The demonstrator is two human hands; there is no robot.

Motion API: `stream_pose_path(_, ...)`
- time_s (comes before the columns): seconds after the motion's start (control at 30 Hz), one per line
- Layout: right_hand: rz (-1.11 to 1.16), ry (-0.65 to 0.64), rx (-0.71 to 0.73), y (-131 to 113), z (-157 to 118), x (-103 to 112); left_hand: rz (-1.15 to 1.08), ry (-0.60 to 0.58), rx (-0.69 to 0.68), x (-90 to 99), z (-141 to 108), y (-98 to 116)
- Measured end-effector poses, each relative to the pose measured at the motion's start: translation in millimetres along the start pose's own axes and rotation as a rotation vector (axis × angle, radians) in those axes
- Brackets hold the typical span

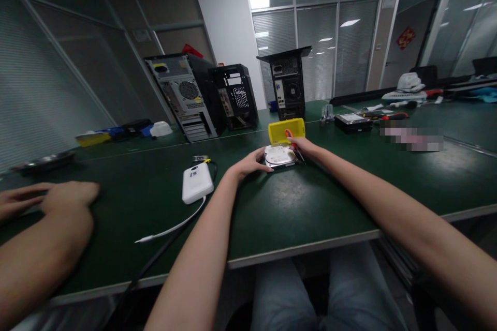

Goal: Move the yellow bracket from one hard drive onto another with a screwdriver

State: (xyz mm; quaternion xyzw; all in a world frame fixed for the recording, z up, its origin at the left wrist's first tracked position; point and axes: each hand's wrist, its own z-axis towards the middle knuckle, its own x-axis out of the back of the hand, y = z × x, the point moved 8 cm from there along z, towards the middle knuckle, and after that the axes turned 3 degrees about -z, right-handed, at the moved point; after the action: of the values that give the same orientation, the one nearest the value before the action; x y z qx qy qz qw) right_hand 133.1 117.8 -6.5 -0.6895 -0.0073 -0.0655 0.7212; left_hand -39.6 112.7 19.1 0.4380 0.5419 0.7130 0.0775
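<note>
At left, the left grip (252, 162) clasps the left side of the hard drive (280, 156); bracing it against the desk (318, 217) should limit slipping. The drive lies between both grips, well in from the desk's near edge, just before the yellow case (276, 134). Rightward, the right grip (302, 146) grasps an orange-handled tool (288, 133), best guided slowly; its working end is unclear.

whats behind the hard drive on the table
Right behind the hard drive is a yellow container, with a black computer tower farther back. The drive and the right hand hide parts of the container's lower edge, so what lies there can't be seen.
</note>
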Motion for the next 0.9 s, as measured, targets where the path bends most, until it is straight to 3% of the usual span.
stream_pose_path(0.13, -0.035, 0.018, -0.040, 4, 1, -1, -0.110, -0.029, -0.015, 1.8, 1, -2)
stream_pose_path(0.3, -0.063, 0.014, -0.030, 4, -3, -11, -0.085, -0.021, 0.058, 11.5, -4, -4)
stream_pose_path(0.57, -0.049, -0.053, 0.010, -1, -17, -47, 0.383, 0.089, 0.384, 39.2, -22, -23)
stream_pose_path(0.77, -0.016, -0.050, -0.108, -8, -20, -45, 0.414, 0.135, 0.358, 41.1, -25, -24)
stream_pose_path(0.9, -0.104, -0.190, -0.171, -20, -34, -40, 0.405, 0.153, 0.323, 39.6, -24, -21)
